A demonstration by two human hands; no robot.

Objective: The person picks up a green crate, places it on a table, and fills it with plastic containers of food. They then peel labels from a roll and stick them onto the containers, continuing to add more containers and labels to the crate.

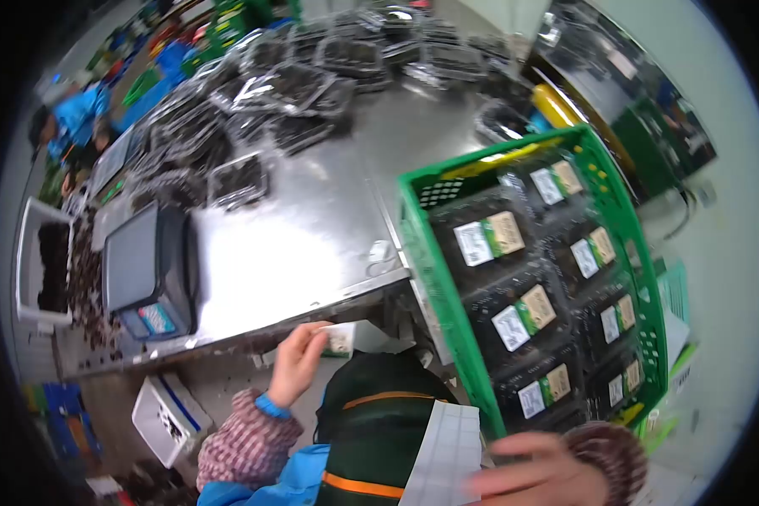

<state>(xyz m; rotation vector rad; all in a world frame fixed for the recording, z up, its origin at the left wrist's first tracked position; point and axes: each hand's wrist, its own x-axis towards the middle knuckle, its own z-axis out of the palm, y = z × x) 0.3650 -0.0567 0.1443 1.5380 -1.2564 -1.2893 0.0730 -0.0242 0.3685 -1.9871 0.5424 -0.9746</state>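
Observation:
My left hand pinches a printed label on a strip of pale backing paper in front of the metal table. At the lower right my right hand, blurred by motion, has its fingers stretched out beside a long white label sheet that hangs over my dark apron. Just beyond that hand stands a green crate filled with dark clear-lidded packs, which carry white, green and beige labels.
Many clear plastic packs are heaped on the metal table. A grey box and a white tub stand at the left. A white container is below. Another person in blue is at the upper left.

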